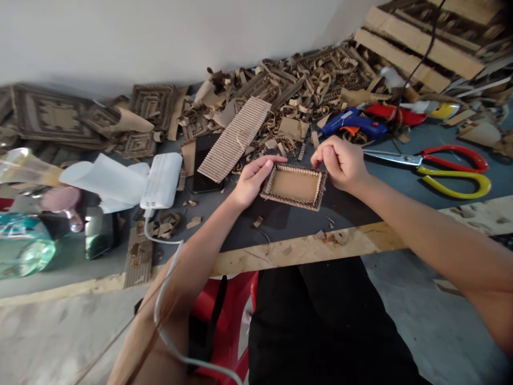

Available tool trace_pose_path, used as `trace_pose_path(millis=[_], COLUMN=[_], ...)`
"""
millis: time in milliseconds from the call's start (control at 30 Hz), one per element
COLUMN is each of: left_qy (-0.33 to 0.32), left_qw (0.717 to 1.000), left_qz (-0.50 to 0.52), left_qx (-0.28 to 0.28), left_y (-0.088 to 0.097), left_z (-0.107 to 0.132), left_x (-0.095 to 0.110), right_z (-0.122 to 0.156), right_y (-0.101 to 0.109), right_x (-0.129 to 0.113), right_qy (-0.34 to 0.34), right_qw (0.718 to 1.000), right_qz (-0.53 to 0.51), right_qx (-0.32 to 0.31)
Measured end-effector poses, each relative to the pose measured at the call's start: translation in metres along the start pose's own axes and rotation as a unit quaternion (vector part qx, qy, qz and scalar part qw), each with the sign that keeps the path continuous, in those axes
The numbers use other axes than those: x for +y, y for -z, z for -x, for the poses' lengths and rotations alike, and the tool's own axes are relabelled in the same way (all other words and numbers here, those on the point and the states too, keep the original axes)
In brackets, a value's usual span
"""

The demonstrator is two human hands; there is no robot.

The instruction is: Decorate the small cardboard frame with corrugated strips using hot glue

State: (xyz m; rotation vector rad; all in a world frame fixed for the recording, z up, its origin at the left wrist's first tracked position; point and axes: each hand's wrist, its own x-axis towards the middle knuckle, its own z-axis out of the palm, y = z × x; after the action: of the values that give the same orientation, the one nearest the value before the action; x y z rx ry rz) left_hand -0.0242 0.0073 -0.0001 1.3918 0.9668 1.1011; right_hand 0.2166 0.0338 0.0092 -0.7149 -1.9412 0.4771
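Observation:
A small rectangular cardboard tray (294, 185) with a corrugated rim is held low over the table's near edge. My left hand (252, 182) grips its left side, thumb on the rim and index finger stretched along the far edge. At the tray's upper right corner, my right hand (340, 164) is closed with the fingers curled in; whatever they pinch is hidden. Just beyond lies a corrugated cardboard strip (236, 139), partly over a dark phone (202, 160). Scissors (419, 160) with red and yellow handles lie right of my right hand, near a blue glue gun (353, 123).
Cardboard scraps (312, 80) are heaped against the wall. Stepped cardboard frames (60, 115) lie at the back left. A white power bank (161, 181) trails a white cable (162, 299) across my left arm. A pink hairbrush (62, 200) and a second phone (99, 232) are farther left.

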Motion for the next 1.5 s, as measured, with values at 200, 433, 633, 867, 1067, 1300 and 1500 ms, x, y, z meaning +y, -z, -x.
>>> trace_pose_path(millis=[200, 433, 633, 867, 1067, 1300, 1500], left_qy=[-0.053, -0.008, -0.006, 0.005, -0.009, 0.037, 0.063], left_qw=[0.997, 1.000, 0.999, 0.998, 0.998, 0.991, 0.991], left_qz=[-0.051, -0.023, -0.001, 0.064, 0.054, 0.052, 0.057], left_qx=[0.010, 0.014, 0.037, 0.029, 0.029, 0.121, 0.100], left_y=[-0.001, -0.004, -0.003, -0.002, -0.007, -0.009, -0.014], left_z=[-0.002, 0.000, 0.002, 0.002, -0.001, -0.002, -0.005], left_x=[-0.004, 0.001, 0.000, -0.005, 0.003, 0.007, 0.011], right_z=[-0.003, -0.007, -0.005, -0.001, -0.001, 0.002, 0.000], right_y=[0.001, 0.004, 0.000, -0.007, -0.008, -0.009, -0.010], right_x=[-0.008, -0.012, -0.013, -0.008, -0.006, -0.009, -0.006], right_qy=[-0.110, -0.157, -0.186, -0.258, -0.256, -0.124, 0.089], right_qw=[0.982, 0.946, 0.939, 0.940, 0.951, 0.992, 0.977], right_qz=[-0.125, -0.140, -0.148, -0.178, -0.145, 0.005, 0.188], right_qx=[-0.084, -0.249, -0.246, -0.138, -0.097, -0.022, -0.037])
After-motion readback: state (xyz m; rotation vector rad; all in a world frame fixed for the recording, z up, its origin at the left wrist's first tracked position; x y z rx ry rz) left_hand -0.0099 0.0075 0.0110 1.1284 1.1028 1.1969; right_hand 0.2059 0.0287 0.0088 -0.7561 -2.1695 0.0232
